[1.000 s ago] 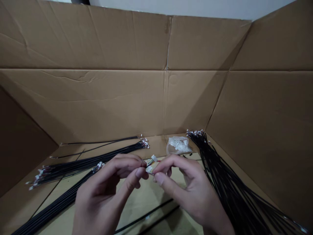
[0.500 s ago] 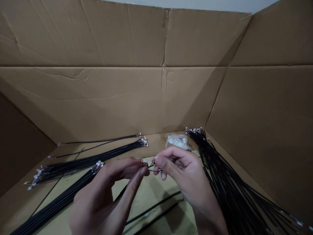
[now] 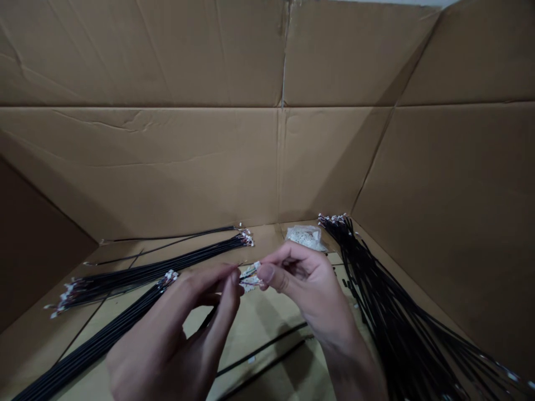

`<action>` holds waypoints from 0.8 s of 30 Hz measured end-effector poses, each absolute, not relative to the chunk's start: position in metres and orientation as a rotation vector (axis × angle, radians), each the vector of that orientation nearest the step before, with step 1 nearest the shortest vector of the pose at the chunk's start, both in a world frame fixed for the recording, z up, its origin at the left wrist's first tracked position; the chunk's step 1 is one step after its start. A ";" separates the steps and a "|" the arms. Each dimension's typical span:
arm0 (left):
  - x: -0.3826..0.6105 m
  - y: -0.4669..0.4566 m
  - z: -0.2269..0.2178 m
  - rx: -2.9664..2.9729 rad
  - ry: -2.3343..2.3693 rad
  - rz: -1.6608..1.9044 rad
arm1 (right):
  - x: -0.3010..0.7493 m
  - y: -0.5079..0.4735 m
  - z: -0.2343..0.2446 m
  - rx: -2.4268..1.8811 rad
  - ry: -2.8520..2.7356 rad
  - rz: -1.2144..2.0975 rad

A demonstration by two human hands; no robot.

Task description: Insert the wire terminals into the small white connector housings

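Note:
My left hand pinches a black cable between thumb and forefinger. Thin coloured wires fan out from the cable's end, across the small gap between my hands. At the tips of my right hand, thumb and fingers are closed on a small white connector where the wires end. How the individual wires sit in it is too small to make out. Behind the fingertips, small white pieces lie on the work surface, partly covered by the wires.
Bundles of black cables with white ends lie at left, one farther back and one nearer. A large cable bundle spreads along the right. A clear bag of white pieces sits by the cardboard wall. Loose cables lie below my hands.
A white connector now shows at my right fingertips, and the coloured wires are more visible. My left hand has shifted slightly left and the view has tilted down a little.

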State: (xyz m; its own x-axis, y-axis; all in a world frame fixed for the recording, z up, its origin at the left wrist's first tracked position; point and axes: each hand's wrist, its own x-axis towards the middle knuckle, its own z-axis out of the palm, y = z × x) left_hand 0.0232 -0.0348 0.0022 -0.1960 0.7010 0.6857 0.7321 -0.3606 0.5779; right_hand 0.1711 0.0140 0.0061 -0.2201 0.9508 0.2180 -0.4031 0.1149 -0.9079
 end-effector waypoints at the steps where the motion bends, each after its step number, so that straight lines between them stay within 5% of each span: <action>1: 0.023 -0.035 0.005 -2.003 -1.754 -1.644 | 0.170 0.015 0.005 -0.657 -1.143 1.442; 24: 0.004 -0.023 0.013 -2.284 -1.891 -2.038 | 0.153 0.024 -0.005 -0.523 -1.042 1.607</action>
